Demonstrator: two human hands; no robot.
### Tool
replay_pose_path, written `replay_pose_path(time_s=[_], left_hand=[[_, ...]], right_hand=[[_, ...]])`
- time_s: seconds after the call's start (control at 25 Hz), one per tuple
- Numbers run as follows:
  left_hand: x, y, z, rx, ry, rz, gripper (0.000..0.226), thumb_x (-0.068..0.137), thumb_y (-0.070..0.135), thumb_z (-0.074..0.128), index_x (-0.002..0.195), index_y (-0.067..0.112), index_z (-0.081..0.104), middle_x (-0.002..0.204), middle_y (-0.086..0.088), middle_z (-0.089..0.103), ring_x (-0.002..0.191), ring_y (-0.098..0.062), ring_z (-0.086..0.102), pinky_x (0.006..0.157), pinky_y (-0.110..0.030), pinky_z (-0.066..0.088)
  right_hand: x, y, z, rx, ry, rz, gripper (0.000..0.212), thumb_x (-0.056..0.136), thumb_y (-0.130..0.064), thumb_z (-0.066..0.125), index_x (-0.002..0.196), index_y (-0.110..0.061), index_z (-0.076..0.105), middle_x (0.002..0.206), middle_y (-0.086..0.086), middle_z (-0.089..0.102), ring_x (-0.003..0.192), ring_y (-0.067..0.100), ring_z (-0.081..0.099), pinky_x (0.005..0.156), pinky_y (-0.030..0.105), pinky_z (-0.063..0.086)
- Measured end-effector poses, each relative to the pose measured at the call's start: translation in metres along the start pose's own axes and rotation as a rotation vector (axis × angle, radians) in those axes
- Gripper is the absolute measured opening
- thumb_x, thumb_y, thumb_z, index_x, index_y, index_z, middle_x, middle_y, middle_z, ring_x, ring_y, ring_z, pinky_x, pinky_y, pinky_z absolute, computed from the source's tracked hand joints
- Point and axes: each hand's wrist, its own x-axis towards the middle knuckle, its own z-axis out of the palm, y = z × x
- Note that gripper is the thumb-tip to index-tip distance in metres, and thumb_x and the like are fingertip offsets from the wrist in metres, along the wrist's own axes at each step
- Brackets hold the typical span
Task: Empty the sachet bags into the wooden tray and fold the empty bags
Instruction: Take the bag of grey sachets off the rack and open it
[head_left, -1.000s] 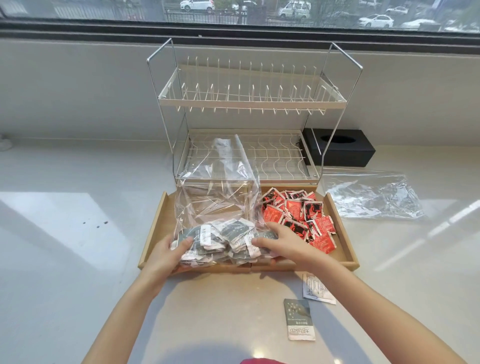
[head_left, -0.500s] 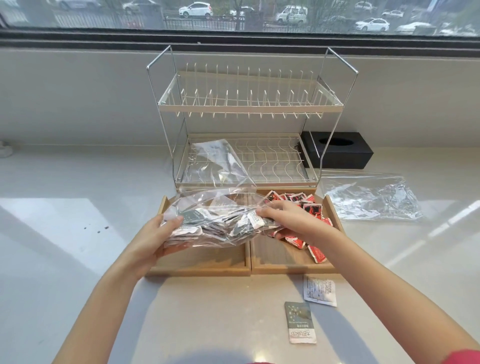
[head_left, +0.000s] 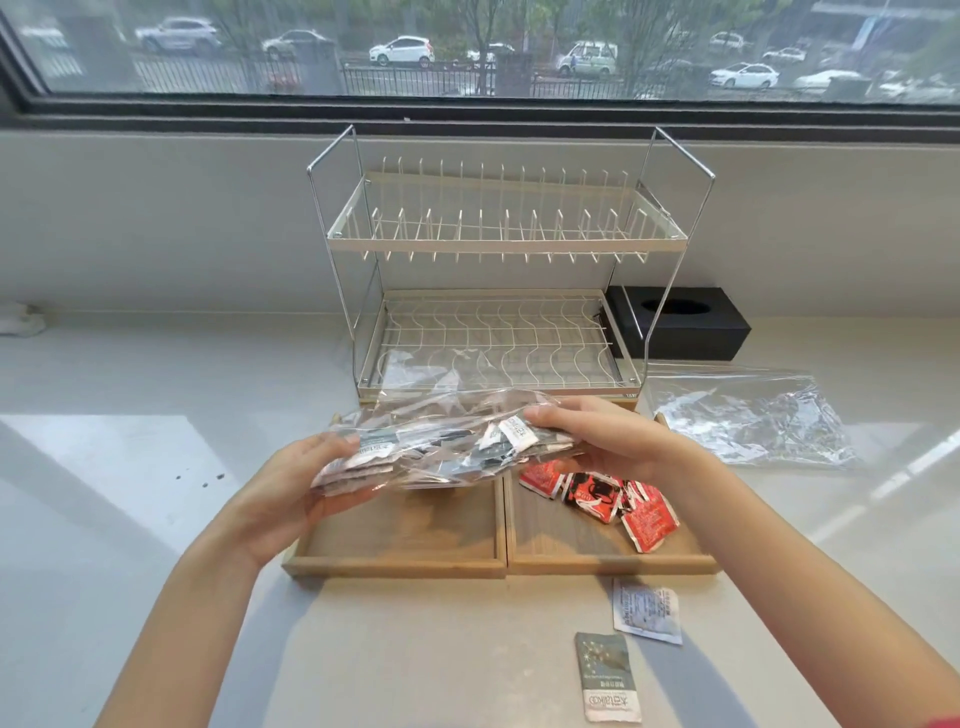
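Both bare forearms reaching forward, left hand (head_left: 291, 483) palm up, fingers curled round the left end of the bag (head_left: 447, 441), right hand (head_left: 597, 441) gripping its right end

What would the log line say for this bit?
both hands grip sachet bag | above wooden tray | red sachets in right compartment

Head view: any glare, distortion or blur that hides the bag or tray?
Head view: window light lays bright patches on the counter; the clear bag glints but its grey sachets read fine; wide-angle bending bows the window frame; the wooden tray and red sachets stay sharp.
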Motion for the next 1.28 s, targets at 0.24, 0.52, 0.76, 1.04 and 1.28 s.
replay_pose_path(time_s=[0.24, 0.52, 0.76, 1.04, 1.28], left_hand=[[0.001, 0.008, 0.001, -0.027, -0.044, 0.057, 0.027, 0.083, 0.002, 0.05, 0.109, -0.002, 0.058, 0.092, -0.008, 0.072, 0.074, -0.01, 0.071, 0.064, -0.018, 0.057], [0.006, 0.018, 0.009, 0.319, 0.259, 0.132, 0.033, 0.087, 0.019, 0.058, 0.111, 0.006, 0.04, 0.085, -0.01, 0.063, 0.046, -0.013, 0.067, 0.04, -0.017, 0.05], [0.006, 0.03, 0.005, 0.566, 0.303, 0.235, 0.016, 0.083, 0.034, 0.059, 0.088, 0.019, 0.055, 0.05, -0.008, 0.066, 0.037, -0.012, 0.06, 0.038, -0.02, 0.049], [0.005, 0.028, 0.009, 0.355, 0.15, 0.297, 0.027, 0.086, 0.014, 0.057, 0.112, 0.019, 0.053, 0.061, -0.001, 0.057, 0.05, 0.0, 0.058, 0.053, -0.015, 0.053], [0.003, 0.043, 0.009, 0.258, 0.167, 0.404, 0.021, 0.086, 0.017, 0.056, 0.105, 0.026, 0.059, 0.057, 0.008, 0.059, 0.048, 0.0, 0.054, 0.051, -0.012, 0.05]], right_hand=[[-0.006, -0.009, -0.006, -0.009, 0.025, -0.015, 0.028, 0.088, -0.022, 0.057, 0.109, -0.004, 0.056, 0.083, -0.001, 0.069, 0.066, 0.006, 0.067, 0.052, 0.013, 0.052], [-0.009, -0.021, 0.004, -0.28, 0.258, -0.077, 0.024, 0.086, -0.034, 0.058, 0.101, -0.016, 0.05, 0.081, -0.001, 0.067, 0.051, 0.008, 0.068, 0.047, 0.017, 0.054], [-0.006, -0.033, -0.004, -0.451, 0.37, -0.117, 0.046, 0.085, -0.04, 0.059, 0.12, -0.011, 0.05, 0.051, -0.006, 0.066, 0.037, 0.0, 0.055, 0.036, 0.013, 0.042], [-0.011, -0.033, -0.018, -0.254, 0.224, -0.171, 0.039, 0.084, -0.026, 0.062, 0.121, -0.021, 0.052, 0.102, 0.003, 0.064, 0.067, 0.008, 0.066, 0.055, 0.015, 0.051], [-0.017, -0.046, -0.014, -0.098, 0.251, -0.267, 0.027, 0.083, -0.019, 0.063, 0.11, -0.018, 0.059, 0.089, 0.003, 0.064, 0.058, 0.003, 0.065, 0.051, 0.013, 0.051]])
